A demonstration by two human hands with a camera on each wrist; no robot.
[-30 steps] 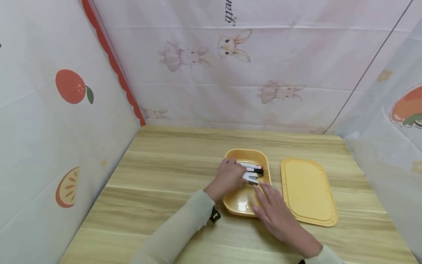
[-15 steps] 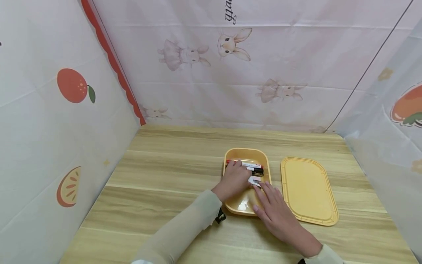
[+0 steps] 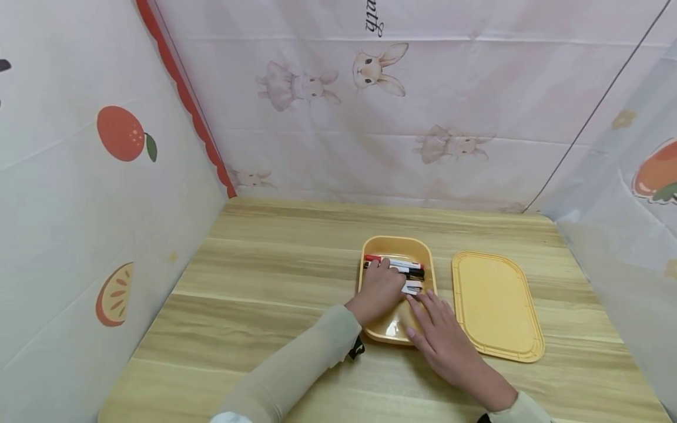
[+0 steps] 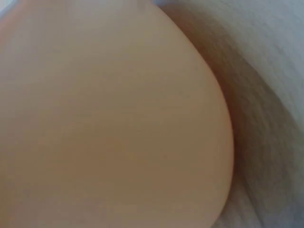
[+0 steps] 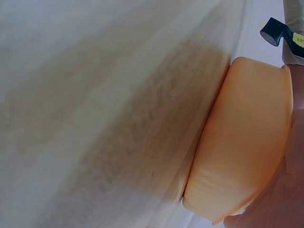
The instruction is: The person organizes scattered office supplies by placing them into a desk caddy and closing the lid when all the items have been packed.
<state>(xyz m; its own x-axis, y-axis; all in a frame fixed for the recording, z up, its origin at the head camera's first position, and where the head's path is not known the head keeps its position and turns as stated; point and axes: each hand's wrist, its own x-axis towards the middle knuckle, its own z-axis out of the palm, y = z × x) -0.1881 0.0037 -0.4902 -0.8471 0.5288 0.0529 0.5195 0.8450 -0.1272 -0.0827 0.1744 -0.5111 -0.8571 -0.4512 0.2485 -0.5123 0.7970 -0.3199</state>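
Note:
A yellow plastic box (image 3: 398,242) stands on the wooden table (image 3: 275,276). Red, black and white markers (image 3: 406,266) lie across its far half, with a white piece (image 3: 413,288) just in front of them. My left hand (image 3: 383,286) reaches into the box with bent fingers over the markers' left ends and the white piece by its thumb; whether it grips is hidden. My right hand (image 3: 431,320) lies flat, its straight fingers on the box's near right rim. The left wrist view is filled by the blurred yellow box (image 4: 95,118). In the right wrist view the box's outer wall (image 5: 247,137) shows.
The matching yellow lid (image 3: 495,305) lies flat right of the box, beside my right hand. Printed cloth walls (image 3: 79,205) enclose the table on the left, back and right. A black strap (image 3: 355,351) sits on my left wrist.
My left hand has drawn slightly back toward me inside the box, so the red marker's left end now shows. The right hand has stayed on the rim.

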